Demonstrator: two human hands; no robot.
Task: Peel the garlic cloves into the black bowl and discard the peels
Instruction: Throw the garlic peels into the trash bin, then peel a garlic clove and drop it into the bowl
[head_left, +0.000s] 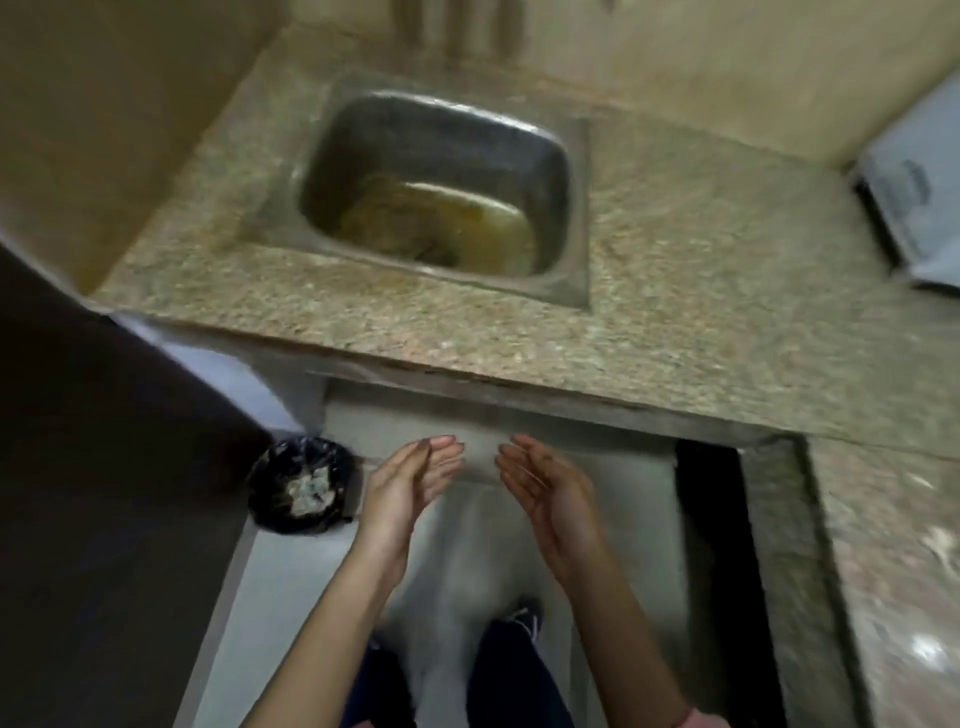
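My left hand (410, 480) and my right hand (545, 486) are held out in front of me over the floor, palms facing each other a little apart, fingers straight and holding nothing. To the left of my left hand, a bin lined with a black bag (300, 486) stands on the floor, with pale peels and scraps inside it. No garlic cloves and no black bowl are in view. The picture is blurred by motion.
A speckled stone counter (649, 291) runs ahead of me with a steel sink (441, 187) set into it, holding brownish water. A grey-white appliance (914, 208) sits at the counter's right end. A dark wall stands at my left.
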